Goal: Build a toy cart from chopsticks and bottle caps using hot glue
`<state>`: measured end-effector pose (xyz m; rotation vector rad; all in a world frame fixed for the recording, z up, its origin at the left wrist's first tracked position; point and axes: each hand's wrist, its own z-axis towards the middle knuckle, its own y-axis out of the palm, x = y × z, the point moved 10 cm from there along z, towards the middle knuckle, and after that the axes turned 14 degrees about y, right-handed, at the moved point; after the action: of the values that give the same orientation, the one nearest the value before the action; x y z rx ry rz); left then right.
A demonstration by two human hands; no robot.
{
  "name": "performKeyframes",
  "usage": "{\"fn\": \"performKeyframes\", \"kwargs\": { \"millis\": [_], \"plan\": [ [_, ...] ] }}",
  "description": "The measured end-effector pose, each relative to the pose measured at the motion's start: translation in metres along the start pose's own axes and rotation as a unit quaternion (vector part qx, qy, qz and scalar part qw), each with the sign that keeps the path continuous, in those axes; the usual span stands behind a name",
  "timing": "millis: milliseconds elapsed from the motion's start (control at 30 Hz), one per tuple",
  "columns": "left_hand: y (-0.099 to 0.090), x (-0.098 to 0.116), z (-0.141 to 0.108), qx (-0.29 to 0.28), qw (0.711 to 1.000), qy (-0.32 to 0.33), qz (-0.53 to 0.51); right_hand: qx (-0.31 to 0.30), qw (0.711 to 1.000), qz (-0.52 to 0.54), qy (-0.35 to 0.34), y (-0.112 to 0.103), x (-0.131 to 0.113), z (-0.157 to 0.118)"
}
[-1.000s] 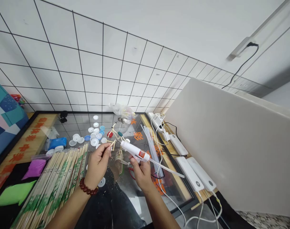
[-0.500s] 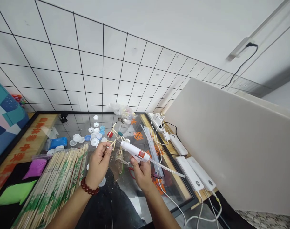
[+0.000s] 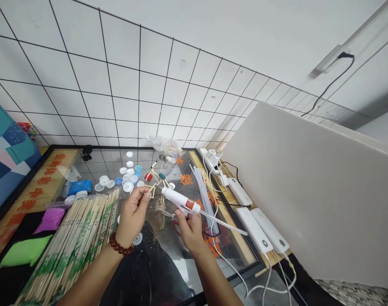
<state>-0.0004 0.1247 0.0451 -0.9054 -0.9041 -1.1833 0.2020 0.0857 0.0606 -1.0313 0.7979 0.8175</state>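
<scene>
Between the thumb and fingers of my left hand (image 3: pixel 134 214) is a short wooden stick piece (image 3: pixel 152 187). My right hand (image 3: pixel 190 227) is wrapped round the handle of a white glue gun (image 3: pixel 179 200), its nozzle pointing left at the stick piece. A clear glue stick (image 3: pixel 224 223) juts from the gun's back end. Just behind the nozzle, small stick assemblies stand on the glass tabletop, by a red round piece (image 3: pixel 148 177) and a dark green piece (image 3: pixel 162 176). Whether the nozzle touches the wood is too small to tell.
White and blue bottle caps (image 3: pixel 128 186) lie behind my left hand. Packaged chopsticks (image 3: pixel 75 242) and green (image 3: pixel 24 251), purple (image 3: pixel 50 219) and blue (image 3: pixel 80 186) packets are at left. Glue sticks (image 3: pixel 205 197), cables and white power units (image 3: pixel 255 229) are at right.
The camera view has shifted slightly. Both hands keep their grips, with the glue gun still at the stick piece.
</scene>
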Motion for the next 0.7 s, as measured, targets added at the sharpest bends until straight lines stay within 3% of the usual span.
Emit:
{"fn": "performKeyframes", "kwargs": {
  "millis": [267, 700],
  "plan": [
    [-0.0019, 0.0090, 0.0013, -0.006, 1.000, 0.000, 0.030, -0.011, 1.000, 0.013, 0.017, 0.0012, 0.0034, 0.0011],
    [-0.0021, 0.0045, -0.0010, 0.002, 1.000, -0.024, -0.004, -0.002, 1.000, 0.018, 0.018, -0.0001, 0.0050, -0.0008]
  ]
}}
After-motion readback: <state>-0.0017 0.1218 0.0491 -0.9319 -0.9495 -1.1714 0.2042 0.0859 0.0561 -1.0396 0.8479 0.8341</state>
